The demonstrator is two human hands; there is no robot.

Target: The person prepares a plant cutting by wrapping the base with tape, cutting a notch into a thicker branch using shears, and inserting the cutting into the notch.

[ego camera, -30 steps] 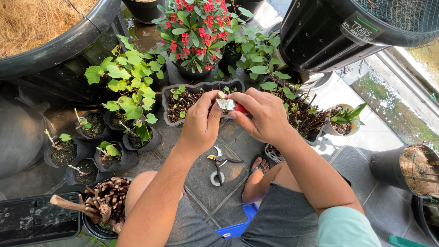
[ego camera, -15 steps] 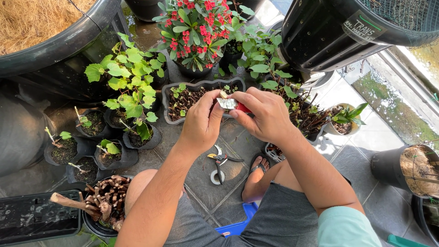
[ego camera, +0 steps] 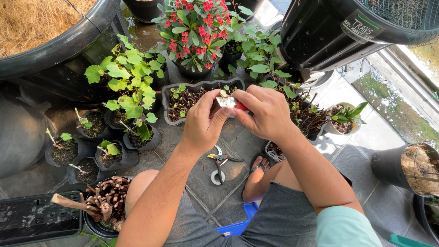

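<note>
**Both hands pinch a small cutting above the planter**

Nearest the camera, a pot of cut woody stems (ego camera: 107,201) stands at the lower left, beside the person's knee. On the tiled floor (ego camera: 215,201) between the legs lie a pair of pruning shears (ego camera: 222,160) and a small roll of tape (ego camera: 217,177), within easy reach.

Above them the left hand (ego camera: 203,126) and the right hand (ego camera: 265,112) meet. The fingers of both are closed, gripping a small pale cutting (ego camera: 227,101) with a red-handled tool (ego camera: 241,107) against it; what the tool is cannot be told. The piece is held in the air, just over the near rim of the long black planter (ego camera: 201,87).

To do this well, I judge, the left fingers should steady the piece while the right works slowly, away from the thumb.

Farther off stand leafy seedlings (ego camera: 128,87) and a red-flowered plant (ego camera: 196,23).
</note>
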